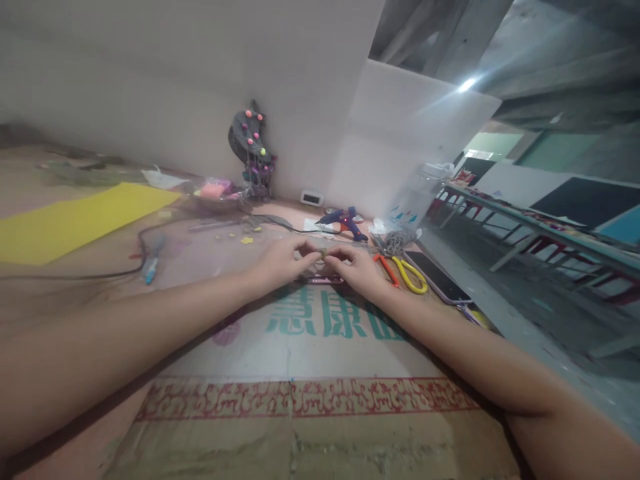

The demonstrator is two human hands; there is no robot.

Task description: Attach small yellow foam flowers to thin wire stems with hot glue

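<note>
My left hand [283,263] and my right hand [359,268] meet over the cardboard, thumbs and forefingers pinched on a small yellowish piece [323,254] between them. Its exact kind is too small to make out, and the fingertips cover part of it. Just below the fingers lies a thin, pinkish flat item [323,280]. Right beside my right hand are scissors with yellow handles [411,276] and a tool with orange handles [387,270]. Behind the hands rests a blue glue gun [345,221] with a small red light. Small yellow cut-outs [247,241] lie beyond my left hand.
Yellow sheet [85,217] and a blue-tipped pen [153,260] lie at left, near a black cord [143,250]. A dark crescent ornament with coloured balls [249,137] stands by the wall. At right are a phone [437,277], grey twine [400,240] and a clear jug [425,190].
</note>
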